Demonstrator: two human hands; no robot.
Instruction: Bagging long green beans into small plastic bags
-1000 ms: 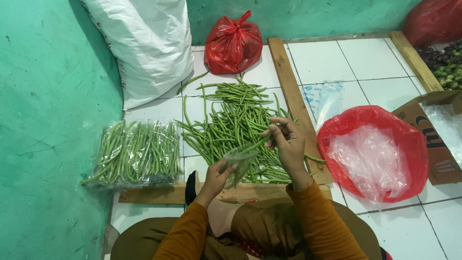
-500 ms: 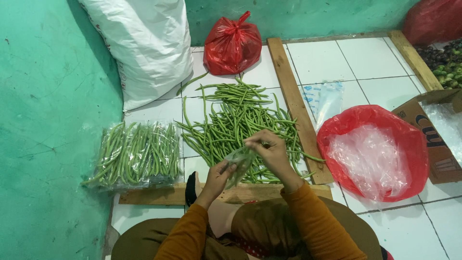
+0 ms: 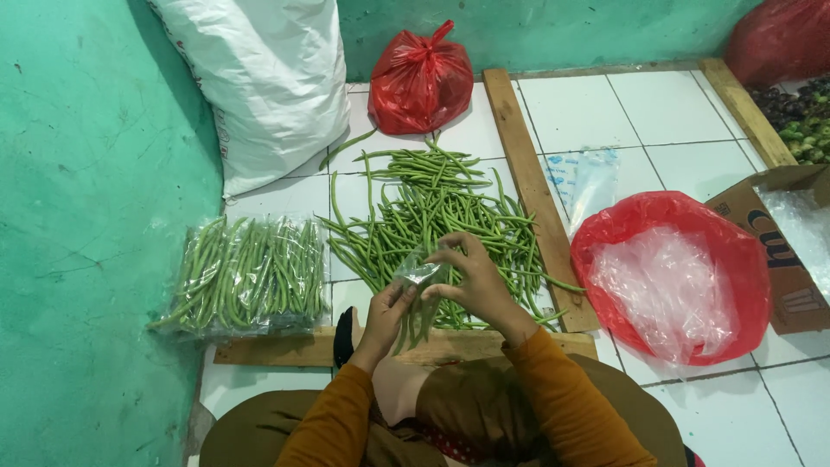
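My left hand [image 3: 386,313] and my right hand [image 3: 471,281] meet over the near edge of the bean pile [image 3: 432,220]. Between them I hold a small clear bag [image 3: 418,272] with a bunch of green beans inside; the beans [image 3: 421,318] hang down from the bag toward the wooden plank [image 3: 285,348] in front of my knees. The left hand grips the bag from below, with fingers closed around the bunch. The right hand is curled over the top of the bag, fingertips pinching the plastic. Both hands are clenched on this same bag, and they touch each other there.

The loose beans lie on the white tile floor [image 3: 596,108], spread between me and a tied red bag [image 3: 421,79] near the green wall [image 3: 78,216]. To my left, just beside the pile, lie packed beans [image 3: 246,275] in clear plastic, resting partly on the plank. A big white sack [image 3: 259,78] leans on the wall behind them. To my right, past a second plank [image 3: 527,173], an open red bag [image 3: 674,272] holds clear plastic bags. Beside it stands a cardboard box [image 3: 782,251]. My sleeves [image 3: 553,398] are orange.
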